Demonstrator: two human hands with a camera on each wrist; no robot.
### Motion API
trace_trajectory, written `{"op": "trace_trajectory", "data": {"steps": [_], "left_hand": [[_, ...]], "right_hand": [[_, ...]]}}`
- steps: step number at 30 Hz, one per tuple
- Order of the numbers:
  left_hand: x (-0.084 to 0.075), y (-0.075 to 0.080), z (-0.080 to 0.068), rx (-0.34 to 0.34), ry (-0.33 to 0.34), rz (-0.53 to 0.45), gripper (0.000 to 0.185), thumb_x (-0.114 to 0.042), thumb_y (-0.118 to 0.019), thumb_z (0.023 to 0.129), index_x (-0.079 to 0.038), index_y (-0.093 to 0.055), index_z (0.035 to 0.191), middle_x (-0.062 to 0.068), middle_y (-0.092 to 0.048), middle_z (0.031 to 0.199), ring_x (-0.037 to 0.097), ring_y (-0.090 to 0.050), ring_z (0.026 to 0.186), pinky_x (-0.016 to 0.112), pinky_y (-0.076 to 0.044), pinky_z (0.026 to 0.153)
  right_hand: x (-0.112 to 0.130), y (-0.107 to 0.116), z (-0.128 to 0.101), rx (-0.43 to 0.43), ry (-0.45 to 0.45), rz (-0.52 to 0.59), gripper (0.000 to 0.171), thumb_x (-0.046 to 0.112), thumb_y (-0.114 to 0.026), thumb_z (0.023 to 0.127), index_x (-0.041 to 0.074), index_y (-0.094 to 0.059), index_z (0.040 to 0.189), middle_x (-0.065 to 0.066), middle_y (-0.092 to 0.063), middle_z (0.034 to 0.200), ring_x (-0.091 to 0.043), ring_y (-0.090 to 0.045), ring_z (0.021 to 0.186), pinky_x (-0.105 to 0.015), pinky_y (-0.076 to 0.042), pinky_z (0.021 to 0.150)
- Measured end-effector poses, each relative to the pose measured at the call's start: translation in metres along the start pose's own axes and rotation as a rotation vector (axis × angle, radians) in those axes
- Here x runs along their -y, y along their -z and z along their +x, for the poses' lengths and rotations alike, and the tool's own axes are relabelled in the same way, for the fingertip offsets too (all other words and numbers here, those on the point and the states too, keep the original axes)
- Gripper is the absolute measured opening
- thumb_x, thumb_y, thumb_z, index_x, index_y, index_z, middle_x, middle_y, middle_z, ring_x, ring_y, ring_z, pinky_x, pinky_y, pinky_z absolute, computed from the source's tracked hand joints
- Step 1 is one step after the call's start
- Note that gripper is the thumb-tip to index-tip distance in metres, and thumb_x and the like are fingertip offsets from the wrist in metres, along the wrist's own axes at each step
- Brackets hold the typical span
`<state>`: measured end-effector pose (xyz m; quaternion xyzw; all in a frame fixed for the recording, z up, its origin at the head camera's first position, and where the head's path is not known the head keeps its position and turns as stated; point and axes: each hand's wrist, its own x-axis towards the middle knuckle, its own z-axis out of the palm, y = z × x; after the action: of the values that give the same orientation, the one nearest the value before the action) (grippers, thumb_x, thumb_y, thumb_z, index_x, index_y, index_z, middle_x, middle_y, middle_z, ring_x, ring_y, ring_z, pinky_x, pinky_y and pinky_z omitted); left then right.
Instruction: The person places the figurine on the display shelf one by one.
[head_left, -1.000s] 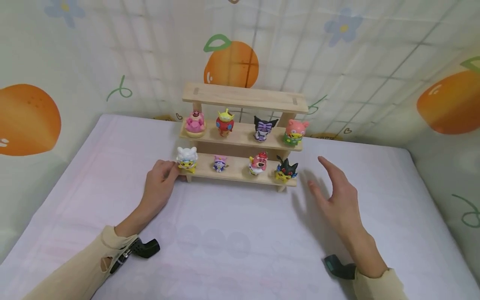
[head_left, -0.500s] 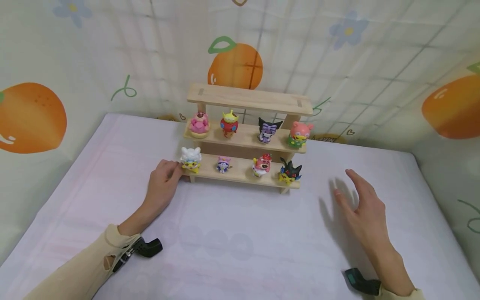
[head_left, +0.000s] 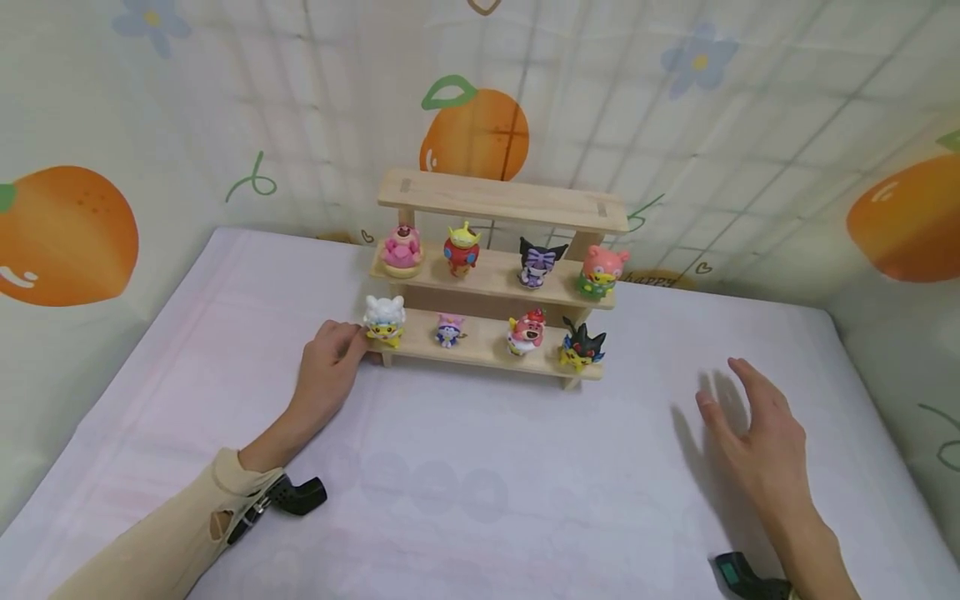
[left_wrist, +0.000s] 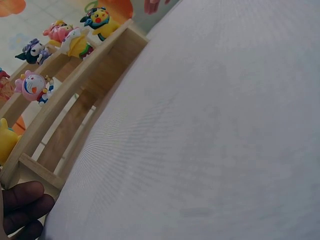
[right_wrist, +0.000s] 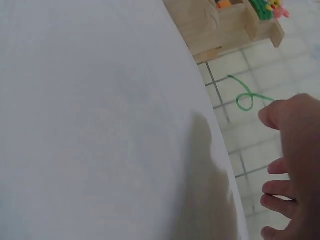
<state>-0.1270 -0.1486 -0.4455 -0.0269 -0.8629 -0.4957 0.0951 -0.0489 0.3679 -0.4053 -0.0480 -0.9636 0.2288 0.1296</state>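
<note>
No text, label, brand or number can be read in any view; the wall cloth (head_left: 675,125) carries only drawn oranges, flowers and small hearts. A dark scrawl on that cloth just right of the wooden shelf (head_left: 501,200) is too blurred to make out.

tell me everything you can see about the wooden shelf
The wooden shelf is a small stepped stand of pale, unpainted wood with three tiers. It stands upright on the white table by the wall. The top tier is bare; the middle and bottom tiers hold four toy figures each. The left hand touches its bottom left corner.
</note>
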Motion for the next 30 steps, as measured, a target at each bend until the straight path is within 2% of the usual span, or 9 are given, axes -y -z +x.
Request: {"op": "trace_trajectory", "data": {"steps": [8,14,22,30], "left_hand": [[0.0,-0.001,0.004,0.008,-0.005,0.003,0.027,-0.017,-0.057,0.105,-0.004,-0.076,0.092,0.016,-0.065,0.098,0.024,-0.054,0.089,0.037,-0.041,0.076],[0.002,0.001,0.004,0.013,0.0,0.006,0.026,-0.016,-0.057,0.104,-0.005,-0.076,0.09,0.016,-0.065,0.098,0.024,-0.054,0.089,0.037,-0.04,0.077],[0.002,0.006,0.008,0.021,0.017,-0.007,0.036,-0.025,-0.054,0.11,-0.003,-0.076,0.093,0.015,-0.065,0.102,0.023,-0.055,0.093,0.038,-0.043,0.08],[0.009,0.013,0.008,-0.015,-0.002,0.019,0.035,-0.029,-0.056,0.11,-0.003,-0.078,0.099,0.015,-0.07,0.104,0.024,-0.061,0.094,0.035,-0.046,0.08]], "right_hand": [[-0.016,-0.009,0.001,0.001,-0.009,0.002,0.07,0.036,-0.06,0.107,0.005,-0.032,0.163,-0.027,-0.029,0.169,-0.052,-0.025,0.155,-0.075,-0.016,0.12],[-0.024,-0.017,0.001,0.044,-0.032,-0.028,0.073,0.042,-0.056,0.108,0.001,-0.031,0.163,-0.029,-0.026,0.169,-0.053,-0.022,0.155,-0.076,-0.015,0.119],[-0.031,-0.022,0.009,0.053,0.083,-0.092,0.076,0.045,-0.061,0.105,-0.004,-0.036,0.158,-0.035,-0.028,0.165,-0.054,-0.023,0.153,-0.07,-0.017,0.122],[-0.032,-0.025,0.005,0.058,0.08,-0.127,0.078,0.047,-0.06,0.105,-0.003,-0.034,0.159,-0.034,-0.026,0.166,-0.054,-0.021,0.154,-0.071,-0.017,0.122]]}}
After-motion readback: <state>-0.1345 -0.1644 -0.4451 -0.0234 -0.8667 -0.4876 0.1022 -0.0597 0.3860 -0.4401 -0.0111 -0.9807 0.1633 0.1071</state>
